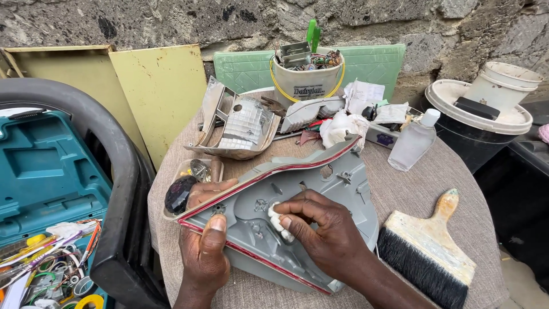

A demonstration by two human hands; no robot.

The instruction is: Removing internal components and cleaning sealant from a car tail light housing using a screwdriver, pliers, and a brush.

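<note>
Left hand [204, 260]: clamped on lower-left edge of grey lamp housing [320, 189], thumb flat on top by the red rim, other fingers under & hidden.
Right hand [323, 229]: fingertips pinched together on small white wad [278, 220], pressed against inner face of housing, near centre.
Lamp housing: grey plastic shell w/ red lens strip along edges, lying tilted on round table [400, 189], inner side up; middle-front of table, long axis running lower-left to upper-right.
White wad: betw. right fingertips and housing surface, touching both; material can't tell.
Table: covered w/ beige-grey cloth.
Brush [426, 252]: wide, black bristles, pale wooden handle; flat on cloth just right of right forearm, apart from housing.
Clear bottle [413, 143]: white cap, standing right of housing's upper end, near but not touching.
Reflector unit [237, 123]: silvery, faceted mirror inside, behind housing, upper-left of table.
Dark faceted piece [178, 193]: round, near-black, in small tray left of housing, just beside left fingers.
White bucket [306, 80]: yellow wire handle, full of metal bits & wiring, back of table by wall.
Rags/paper [343, 126]: white, crumpled, betw. bucket and housing's top end.
Teal tool case [40, 171]: open, far left, below table level; wires & tape rolls in front tray.
Black tyre [123, 189]: curved, betw. case and table.
Yellow panels [163, 86]: leaning on stone wall, back left.
Lidded tubs [486, 109]: white lids, black body, right of table; smaller white tub lying on top.
</note>
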